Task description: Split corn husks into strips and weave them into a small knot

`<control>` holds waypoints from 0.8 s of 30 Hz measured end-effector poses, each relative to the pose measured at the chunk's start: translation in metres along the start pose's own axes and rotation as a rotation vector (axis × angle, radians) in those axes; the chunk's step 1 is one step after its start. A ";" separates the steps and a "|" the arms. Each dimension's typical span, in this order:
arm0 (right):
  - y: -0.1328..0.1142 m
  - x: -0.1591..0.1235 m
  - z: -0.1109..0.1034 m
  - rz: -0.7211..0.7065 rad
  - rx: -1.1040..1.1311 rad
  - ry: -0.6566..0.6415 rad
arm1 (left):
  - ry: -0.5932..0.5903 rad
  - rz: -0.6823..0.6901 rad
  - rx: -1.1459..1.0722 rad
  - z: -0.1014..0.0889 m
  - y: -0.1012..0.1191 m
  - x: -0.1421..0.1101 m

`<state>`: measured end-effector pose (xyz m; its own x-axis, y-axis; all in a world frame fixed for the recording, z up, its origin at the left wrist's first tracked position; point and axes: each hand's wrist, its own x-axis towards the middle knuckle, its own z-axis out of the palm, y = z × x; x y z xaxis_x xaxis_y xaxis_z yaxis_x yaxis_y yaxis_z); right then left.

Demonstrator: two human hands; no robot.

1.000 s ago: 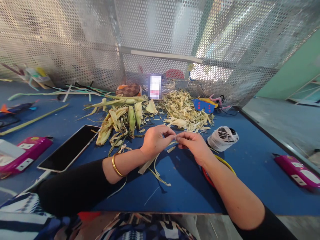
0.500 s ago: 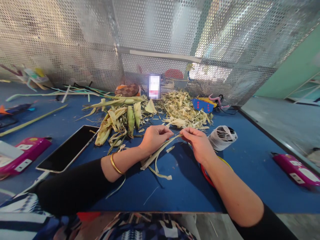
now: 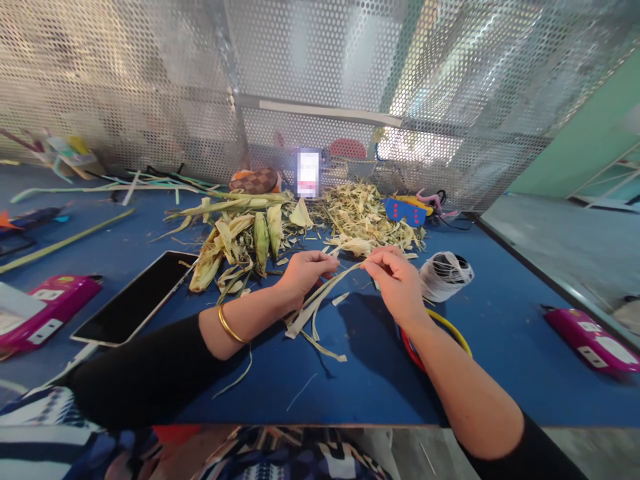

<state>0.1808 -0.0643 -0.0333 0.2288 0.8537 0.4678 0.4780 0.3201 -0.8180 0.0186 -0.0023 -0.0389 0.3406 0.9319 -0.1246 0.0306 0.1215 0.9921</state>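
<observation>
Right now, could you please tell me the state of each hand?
Left hand: closed; whether it grips anything cannot be told.
Right hand: closed, pinching pale husk strips by one end.

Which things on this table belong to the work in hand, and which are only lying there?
Belongs, as far as I can judge:
pale husk strips, pinched by the right hand
leafy husks
white thread spool, probably

Probably just lying about:
dark-screened tablet
left magenta socket block
right magenta socket block
checkered pouch

No readable text; lit screen [image 3: 308, 172] blurred.
</observation>
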 end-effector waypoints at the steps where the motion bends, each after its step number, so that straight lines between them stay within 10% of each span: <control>1: 0.001 0.000 0.000 0.054 0.040 -0.019 | -0.002 -0.019 -0.096 0.000 0.002 0.000; 7: 0.006 0.003 0.004 0.418 0.340 -0.117 | -0.204 -0.079 -0.448 0.002 0.007 -0.002; 24: -0.007 -0.006 0.008 0.363 0.541 -0.346 | -0.275 0.029 -0.194 0.004 -0.001 -0.002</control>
<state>0.1697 -0.0682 -0.0328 -0.0300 0.9966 0.0765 -0.0824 0.0738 -0.9939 0.0215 -0.0060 -0.0393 0.5803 0.8120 -0.0620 -0.1530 0.1835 0.9710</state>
